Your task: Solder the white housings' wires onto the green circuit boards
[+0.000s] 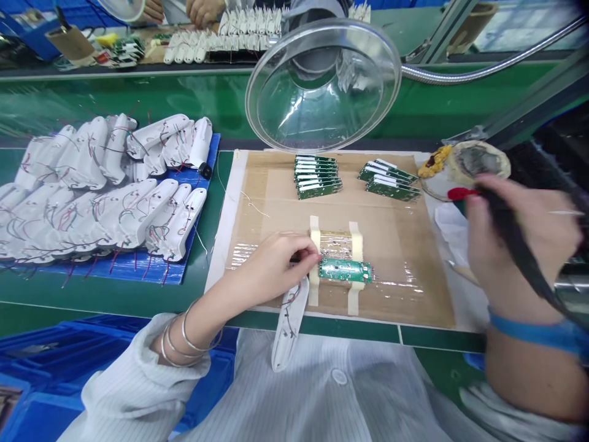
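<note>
At the near edge of the cardboard mat (276,209), a white shell (289,325) with wires hangs below the left hand (289,261). That hand is nearly closed, thumb and fingertips pinched at the left end of the green circuit board (345,270), which lies just right of it across taped cream strips (315,288). Farther right, the right hand (522,239) is curled around a tool with a red part (461,194), probably a soldering iron; blur hides its tip. Stacked boards (317,176) sit beyond, under a clear hood (322,86).
</note>
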The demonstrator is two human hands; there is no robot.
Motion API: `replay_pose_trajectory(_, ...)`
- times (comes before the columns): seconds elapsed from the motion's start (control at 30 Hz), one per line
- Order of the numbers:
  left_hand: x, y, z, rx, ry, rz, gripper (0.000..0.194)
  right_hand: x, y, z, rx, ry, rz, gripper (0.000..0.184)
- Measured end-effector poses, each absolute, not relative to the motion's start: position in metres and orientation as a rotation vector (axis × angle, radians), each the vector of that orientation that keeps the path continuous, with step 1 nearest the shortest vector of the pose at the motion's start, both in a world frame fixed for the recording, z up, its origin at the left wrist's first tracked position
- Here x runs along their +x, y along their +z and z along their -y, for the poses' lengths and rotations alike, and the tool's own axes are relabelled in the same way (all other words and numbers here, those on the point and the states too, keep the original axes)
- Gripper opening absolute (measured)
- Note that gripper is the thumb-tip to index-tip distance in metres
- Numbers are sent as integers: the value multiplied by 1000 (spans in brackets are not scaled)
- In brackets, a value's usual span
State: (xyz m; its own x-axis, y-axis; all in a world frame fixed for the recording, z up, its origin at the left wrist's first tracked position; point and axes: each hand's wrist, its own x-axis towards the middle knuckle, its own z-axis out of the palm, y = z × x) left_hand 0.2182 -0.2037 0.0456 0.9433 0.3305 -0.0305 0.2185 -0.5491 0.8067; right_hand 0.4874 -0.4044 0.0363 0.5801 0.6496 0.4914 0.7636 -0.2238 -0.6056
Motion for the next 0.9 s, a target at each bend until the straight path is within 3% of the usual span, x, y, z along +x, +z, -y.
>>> replay_pose_trajectory(0.1,196,57,203,2278,344,-289,25,486,41,400,-2179,-306,902,36)
replay_pose_trajectory(0.2,171,71,206,2312,311,-134,33,452,41,396,-1977,-242,832,35)
replay_pose_trajectory(0.33,163,77,212,2416,206,-6,22,396,29,391,-1831,145,1230,60)
replay_pose_trajectory(0.63,202,64,239,2798,51,283,21,370,3,378,-1751,249,1567,50)
replay_pose_trajectory(0.73,200,63,240,2893,45,162,21,367,10,383,-1740,220,1475,51)
replay_pose_trajectory(0.9,191,55,237,2658,371,-110,21,351,19,389,-1657,198,1360,66)
